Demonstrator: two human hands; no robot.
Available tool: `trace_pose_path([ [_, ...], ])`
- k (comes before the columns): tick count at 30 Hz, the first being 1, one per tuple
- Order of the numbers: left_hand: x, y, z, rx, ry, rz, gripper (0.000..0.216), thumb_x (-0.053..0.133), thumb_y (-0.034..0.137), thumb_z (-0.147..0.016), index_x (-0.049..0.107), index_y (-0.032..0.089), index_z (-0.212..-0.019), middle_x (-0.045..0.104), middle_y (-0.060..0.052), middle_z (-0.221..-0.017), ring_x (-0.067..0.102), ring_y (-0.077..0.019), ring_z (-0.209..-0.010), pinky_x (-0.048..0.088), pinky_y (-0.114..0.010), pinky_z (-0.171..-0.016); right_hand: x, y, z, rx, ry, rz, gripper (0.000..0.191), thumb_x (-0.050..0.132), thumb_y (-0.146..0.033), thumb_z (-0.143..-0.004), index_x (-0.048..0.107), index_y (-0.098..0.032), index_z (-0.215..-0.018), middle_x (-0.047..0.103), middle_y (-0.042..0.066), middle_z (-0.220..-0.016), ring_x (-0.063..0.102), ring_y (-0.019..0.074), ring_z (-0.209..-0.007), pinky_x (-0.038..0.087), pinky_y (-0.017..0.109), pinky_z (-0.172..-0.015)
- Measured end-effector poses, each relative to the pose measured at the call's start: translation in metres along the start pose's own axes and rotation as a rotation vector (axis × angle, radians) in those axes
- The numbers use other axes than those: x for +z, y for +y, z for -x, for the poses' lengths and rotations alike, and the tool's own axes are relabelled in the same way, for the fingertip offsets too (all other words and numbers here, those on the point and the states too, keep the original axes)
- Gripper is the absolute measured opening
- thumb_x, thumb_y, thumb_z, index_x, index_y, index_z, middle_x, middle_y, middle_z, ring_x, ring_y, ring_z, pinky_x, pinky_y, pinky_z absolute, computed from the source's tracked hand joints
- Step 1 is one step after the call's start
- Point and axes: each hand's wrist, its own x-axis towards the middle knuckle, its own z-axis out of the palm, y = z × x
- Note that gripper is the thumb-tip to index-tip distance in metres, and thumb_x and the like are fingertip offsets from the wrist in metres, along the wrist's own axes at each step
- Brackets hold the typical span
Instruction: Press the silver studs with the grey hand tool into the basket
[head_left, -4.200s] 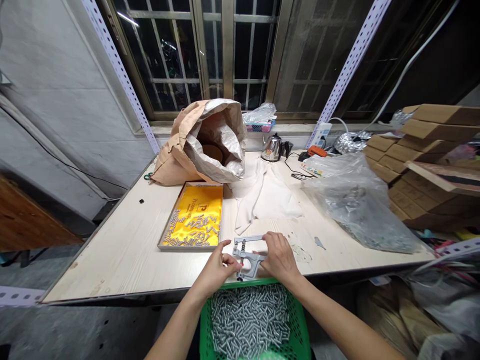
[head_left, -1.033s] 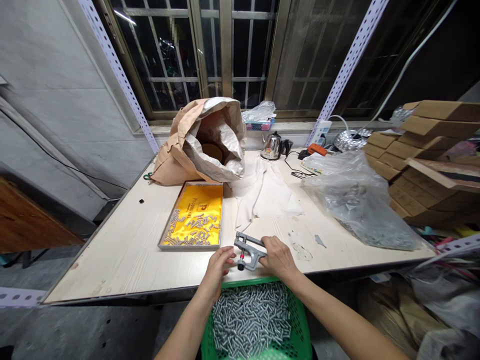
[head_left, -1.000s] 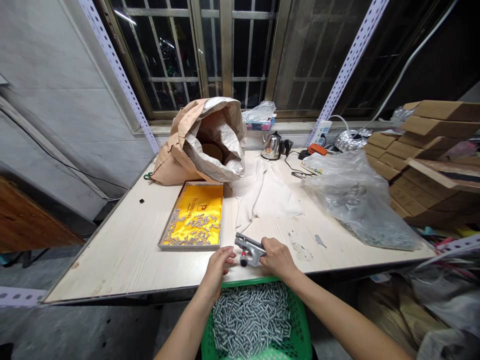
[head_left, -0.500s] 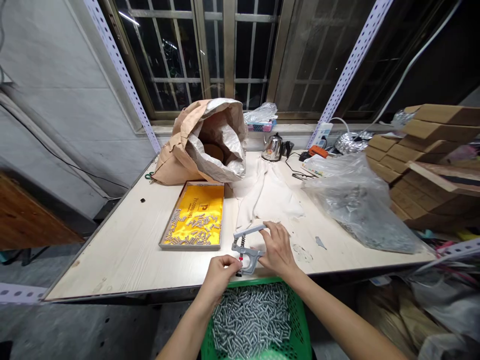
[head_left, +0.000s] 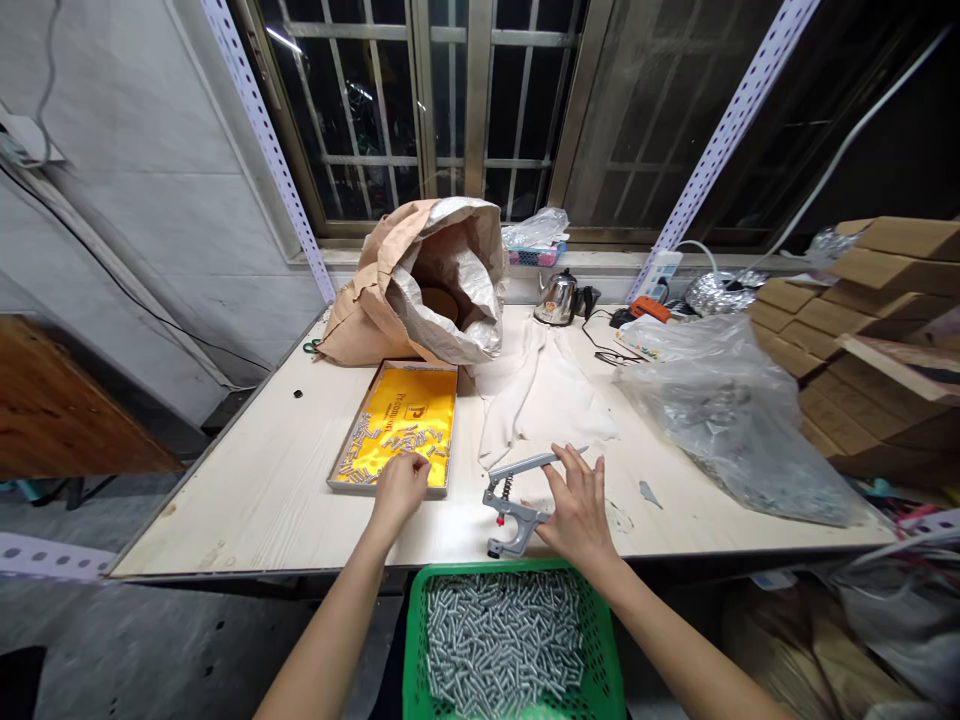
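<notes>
My right hand (head_left: 581, 505) holds grey snap-fastener pliers (head_left: 517, 530), with its fingers on the upper handle and the grip. The jaws of the pliers stand apart, and a red tip shows inside them. Over the near right part of a shallow tray (head_left: 351, 488) is my left hand (head_left: 403, 488), its fingers curled together. What they hold, if anything, is hidden. Small silver metal pieces (head_left: 360, 450) lie scattered on the yellow cloth (head_left: 397, 390) lining the tray. Below the table edge, a green basket (head_left: 415, 640) is full of similar silver pieces (head_left: 502, 640).
Behind the tray leans a large open paper sack (head_left: 367, 310). A white cloth (head_left: 547, 400) lies mid-table, with a metal kettle (head_left: 556, 298) beyond it. To the right are a clear plastic bag (head_left: 735, 430) and stacked cardboard boxes (head_left: 862, 350).
My left hand has moved left from the pliers' jaws to the tray. The pliers' handles have spread wider in my right hand. The view has shifted slightly.
</notes>
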Motion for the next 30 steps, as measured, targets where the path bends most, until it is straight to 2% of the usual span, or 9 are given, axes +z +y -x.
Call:
trace_pose_path([
  [3, 0.013, -0.005, -0.037, 0.005, -0.016, -0.141, 0.023, 0.046, 0.015, -0.079, 0.069, 0.015, -0.083, 0.068, -0.01, -0.085, 0.059, -0.0229, -0.085, 0.041, -0.029, -0.071, 0.002, -0.001, 0.0, 0.004, -0.018, 0.009, 0.042, 0.053, -0.034, -0.077, 0.052, -0.012, -0.113, 0.042, 0.018, -0.131, 0.03, 0.0323, -0.128, 0.009, 0.061, -0.107],
  [7, 0.024, 0.003, -0.052, 0.11, -0.053, -0.184, 0.028, 0.046, 0.007, -0.074, 0.07, 0.016, -0.086, 0.066, -0.012, -0.096, 0.054, -0.0237, -0.101, 0.039, -0.028, -0.084, 0.002, 0.002, 0.002, 0.015, -0.035, 0.017, 0.041, 0.054, -0.033, -0.076, 0.052, -0.013, -0.112, 0.041, 0.017, -0.132, 0.03, 0.0321, -0.128, 0.009, 0.061, -0.107],
  [12, 0.023, 0.004, -0.052, 0.092, -0.1, -0.255, 0.022, 0.051, 0.003, -0.067, 0.07, 0.013, -0.074, 0.067, -0.016, -0.087, 0.057, -0.0271, -0.096, 0.04, -0.031, -0.081, 0.002, 0.006, 0.005, 0.015, -0.054, 0.019, 0.043, 0.056, -0.03, -0.074, 0.051, -0.014, -0.113, 0.04, 0.017, -0.133, 0.03, 0.0328, -0.128, 0.009, 0.062, -0.106],
  [16, 0.023, 0.005, -0.059, 0.044, -0.07, -0.267, 0.018, 0.051, 0.012, -0.072, 0.068, 0.013, -0.075, 0.066, -0.018, -0.091, 0.057, -0.0284, -0.098, 0.04, -0.032, -0.079, 0.002, 0.005, 0.005, 0.022, -0.062, 0.016, 0.043, 0.056, -0.027, -0.071, 0.052, -0.014, -0.112, 0.041, 0.017, -0.133, 0.03, 0.033, -0.128, 0.01, 0.062, -0.106],
  [19, 0.03, 0.01, -0.068, 0.01, -0.086, -0.236, 0.013, 0.054, 0.016, -0.071, 0.067, 0.014, -0.071, 0.068, -0.016, -0.083, 0.06, -0.0266, -0.087, 0.041, -0.03, -0.071, 0.003, 0.003, 0.004, 0.024, -0.076, 0.013, 0.046, 0.056, -0.023, -0.068, 0.051, -0.014, -0.113, 0.04, 0.017, -0.133, 0.03, 0.0325, -0.129, 0.009, 0.061, -0.106],
  [22, 0.032, 0.013, -0.075, -0.023, -0.09, -0.189, 0.009, 0.058, 0.01, -0.063, 0.065, 0.014, -0.068, 0.068, -0.014, -0.076, 0.062, -0.0254, -0.078, 0.04, -0.028, -0.065, 0.004, 0.001, 0.003, 0.028, -0.08, 0.007, 0.05, 0.057, -0.022, -0.065, 0.051, -0.014, -0.114, 0.04, 0.017, -0.133, 0.029, 0.0323, -0.129, 0.007, 0.061, -0.107],
  [25, 0.026, 0.015, -0.069, -0.032, -0.041, -0.119, 0.009, 0.055, 0.009, -0.064, 0.062, 0.014, -0.067, 0.068, -0.014, -0.077, 0.062, -0.0247, -0.079, 0.04, -0.028, -0.066, 0.005, 0.002, 0.002, 0.045, -0.069, 0.012, 0.051, 0.057, -0.022, -0.065, 0.05, -0.013, -0.114, 0.039, 0.017, -0.135, 0.028, 0.0324, -0.13, 0.007, 0.06, -0.107],
  [27, 0.021, 0.017, -0.055, -0.014, -0.002, -0.061, 0.01, 0.051, 0.011, -0.069, 0.06, 0.015, -0.071, 0.067, -0.011, -0.08, 0.062, -0.0215, -0.08, 0.04, -0.027, -0.067, 0.005, 0.003, 0.001, 0.057, -0.054, 0.019, 0.052, 0.057, -0.023, -0.065, 0.049, -0.013, -0.115, 0.038, 0.018, -0.135, 0.026, 0.0328, -0.13, 0.007, 0.061, -0.107],
  [30, 0.022, 0.023, -0.019, 0.016, -0.058, 0.347, 0.014, 0.054, 0.018, -0.071, 0.055, 0.016, -0.085, 0.064, -0.003, -0.071, 0.061, -0.0153, -0.069, 0.042, -0.024, -0.064, 0.005, 0.004, -0.002, 0.064, -0.046, 0.014, 0.054, 0.058, -0.024, -0.064, 0.049, -0.011, -0.115, 0.037, 0.019, -0.135, 0.024, 0.0333, -0.131, 0.005, 0.061, -0.107],
])
